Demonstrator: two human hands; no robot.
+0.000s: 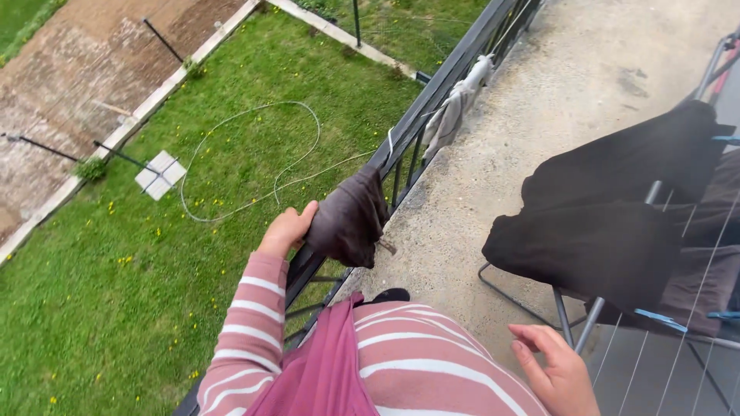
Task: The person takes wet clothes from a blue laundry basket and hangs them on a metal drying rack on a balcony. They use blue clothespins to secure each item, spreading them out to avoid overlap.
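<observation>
My left hand (287,229) rests on the black balcony railing (432,100), its fingers on the edge of a dark brown cloth (351,218) draped over the top rail. My right hand (556,370) hangs low at the bottom right, fingers loosely curled and holding nothing, close to the leg of a drying rack (593,320). A pink-purple garment (324,370) hangs down my front over my pink and white striped top.
Black clothes (609,223) are draped over the drying rack, with blue pegs (659,320) on its bars. A grey rag (455,108) hangs on the railing farther along. The concrete balcony floor (555,85) runs ahead. Far below lie a lawn (116,293) and a white hose (254,154).
</observation>
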